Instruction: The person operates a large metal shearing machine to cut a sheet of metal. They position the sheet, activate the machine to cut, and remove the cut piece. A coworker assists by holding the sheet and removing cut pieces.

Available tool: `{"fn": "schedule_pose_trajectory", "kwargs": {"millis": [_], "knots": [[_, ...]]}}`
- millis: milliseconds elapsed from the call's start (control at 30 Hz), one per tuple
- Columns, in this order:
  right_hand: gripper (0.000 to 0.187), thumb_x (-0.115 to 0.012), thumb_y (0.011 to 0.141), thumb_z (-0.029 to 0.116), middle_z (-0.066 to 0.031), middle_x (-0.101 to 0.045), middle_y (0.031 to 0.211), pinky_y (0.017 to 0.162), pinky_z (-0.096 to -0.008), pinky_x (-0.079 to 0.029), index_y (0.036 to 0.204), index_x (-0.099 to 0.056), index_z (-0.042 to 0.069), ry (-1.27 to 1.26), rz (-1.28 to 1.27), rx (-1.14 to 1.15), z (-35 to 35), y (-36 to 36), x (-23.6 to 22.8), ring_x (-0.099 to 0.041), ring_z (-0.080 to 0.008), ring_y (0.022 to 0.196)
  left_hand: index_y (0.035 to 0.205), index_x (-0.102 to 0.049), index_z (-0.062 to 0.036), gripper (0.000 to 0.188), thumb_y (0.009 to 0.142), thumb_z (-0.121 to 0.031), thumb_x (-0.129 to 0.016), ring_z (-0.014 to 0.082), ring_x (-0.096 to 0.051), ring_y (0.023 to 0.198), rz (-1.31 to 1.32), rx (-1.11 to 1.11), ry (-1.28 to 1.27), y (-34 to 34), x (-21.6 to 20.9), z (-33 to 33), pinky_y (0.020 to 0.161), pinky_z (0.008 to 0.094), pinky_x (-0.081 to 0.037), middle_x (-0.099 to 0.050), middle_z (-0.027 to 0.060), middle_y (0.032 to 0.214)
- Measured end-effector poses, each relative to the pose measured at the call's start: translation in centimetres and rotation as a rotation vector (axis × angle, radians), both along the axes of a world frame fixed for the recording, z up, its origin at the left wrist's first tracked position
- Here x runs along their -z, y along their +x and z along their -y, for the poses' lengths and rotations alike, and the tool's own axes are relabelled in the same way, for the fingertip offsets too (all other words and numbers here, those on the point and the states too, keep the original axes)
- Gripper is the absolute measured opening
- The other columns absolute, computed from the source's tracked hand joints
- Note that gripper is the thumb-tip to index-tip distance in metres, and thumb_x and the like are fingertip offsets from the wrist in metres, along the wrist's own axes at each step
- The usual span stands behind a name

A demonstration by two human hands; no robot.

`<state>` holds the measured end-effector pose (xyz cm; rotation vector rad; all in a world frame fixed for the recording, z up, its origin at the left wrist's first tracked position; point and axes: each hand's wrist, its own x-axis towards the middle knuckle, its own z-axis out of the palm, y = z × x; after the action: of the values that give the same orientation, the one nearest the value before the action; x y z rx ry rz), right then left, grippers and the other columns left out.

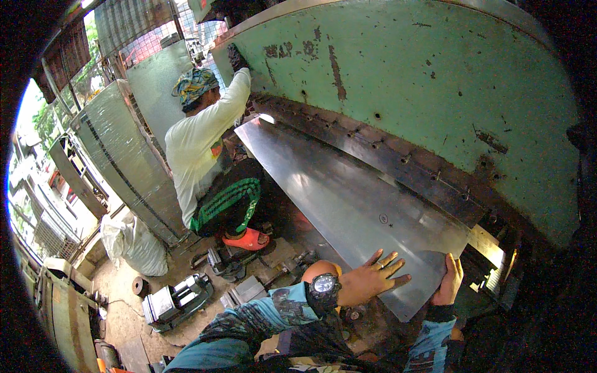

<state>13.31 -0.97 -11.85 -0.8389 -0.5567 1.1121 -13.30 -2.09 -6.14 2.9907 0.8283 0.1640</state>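
A long, shiny metal sheet [336, 193] runs from the machine's far left end toward me, lying along the lower edge of a large green machine [398, 68]. My left hand [368, 283] rests on the sheet's near end with its fingers spread. Around the sheet's near right edge my right hand [449, 283] is closed, its fingers pointing up. A small dark round mark shows on the sheet near its right side. Under the green panel, a dark metal bar [354, 133] with bolts borders the sheet's far side.
A co-worker [202, 146] squats at the sheet's far left end, a gloved hand [237, 57] raised against the machine. Metal vises [177, 303] stand on the floor at left. A white sack [134, 245] leans by wrapped panels [124, 155].
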Motion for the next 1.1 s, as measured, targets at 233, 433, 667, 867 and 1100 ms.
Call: {"fn": "schedule_pose_trajectory", "kwargs": {"millis": [233,433,667,867,1100], "knots": [[0.018,-0.059,0.103,0.014,-0.0053,-0.071,0.111,0.08,-0.0339,-0.057,0.119,-0.063,0.006,0.008,0.021,-0.01,0.0,-0.1,-0.4,-0.069,-0.0187,0.094,0.163,-0.027,-0.0236,0.073,0.094,-0.014,-0.051,0.0407,-0.026,0.155,-0.074,0.004,0.051,0.0,-0.4,-0.1,0.125,0.0605,-0.023,-0.027,0.0175,0.168],[0.013,-0.06,0.103,0.015,-0.0042,-0.069,0.104,0.08,-0.0334,-0.056,0.112,-0.063,0.007,0.002,0.004,0.004,0.3,-0.6,-0.9,-0.068,-0.0173,0.091,0.161,-0.03,-0.023,0.076,0.092,-0.008,-0.056,0.0384,-0.025,0.156,-0.005,0.005,0.005,0.0,0.0,-0.1,0.128,0.0587,-0.016,-0.029,0.019,0.166],[0.018,-0.059,0.103,0.013,-0.0052,-0.071,0.11,0.081,-0.0337,-0.056,0.118,-0.064,0.006,0.053,-0.004,-0.041,0.1,0.0,-0.2,-0.069,-0.018,0.096,0.162,-0.029,-0.0202,0.087,0.084,-0.006,-0.065,0.0398,-0.023,0.156,0.026,0.03,-0.05,-0.2,0.1,-0.2,0.127,0.06,-0.016,-0.028,0.0208,0.166],[0.016,-0.061,0.102,0.013,-0.0052,-0.071,0.107,0.08,-0.0339,-0.057,0.116,-0.064,0.006,0.004,0.0,-0.005,0.0,0.0,-0.2,-0.069,-0.0188,0.092,0.164,-0.024,-0.0224,0.076,0.094,-0.015,-0.052,0.0434,-0.021,0.156,-0.087,0.028,0.009,-0.1,0.1,-0.3,0.126,0.0623,-0.019,-0.024,0.0198,0.168],[0.016,-0.06,0.103,0.019,-0.005,-0.071,0.104,0.079,-0.0352,-0.056,0.112,-0.065,0.007,-0.023,0.004,0.02,0.2,-0.3,-0.3,-0.069,-0.0193,0.089,0.163,-0.025,-0.0234,0.077,0.092,-0.013,-0.054,0.0423,-0.021,0.156,-0.058,0.023,-0.009,0.0,0.0,-0.2,0.126,0.0619,-0.017,-0.025,0.0206,0.168]]}}
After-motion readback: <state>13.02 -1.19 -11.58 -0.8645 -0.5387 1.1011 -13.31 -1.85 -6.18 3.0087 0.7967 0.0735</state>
